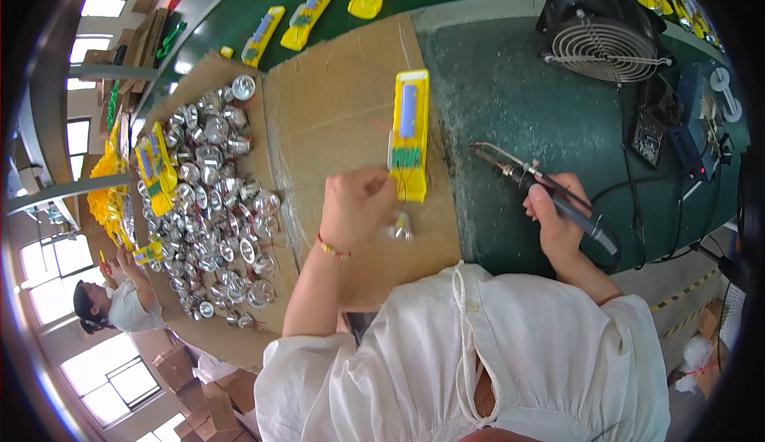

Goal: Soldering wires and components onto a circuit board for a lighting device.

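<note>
White blouse [470,354] of the wearer nearest the camera. Beyond it, a yellow casing [425,127] lies lengthwise on the brown cardboard [327,107], near its right edge; inside, a blue cylindrical cell [409,111] and, below that, a green circuit board [406,158]. Left hand [358,203]: fingers curled inward at the casing's lower end; whether they pinch anything cannot be told. A silvery reflector [402,228], blurred, sits just below the casing. Right hand [556,213]: fingers closed around a soldering iron [570,207], tip over the green work surface [502,68], apart from the casing. Many reflectors [211,159] lie massed at left.
</note>
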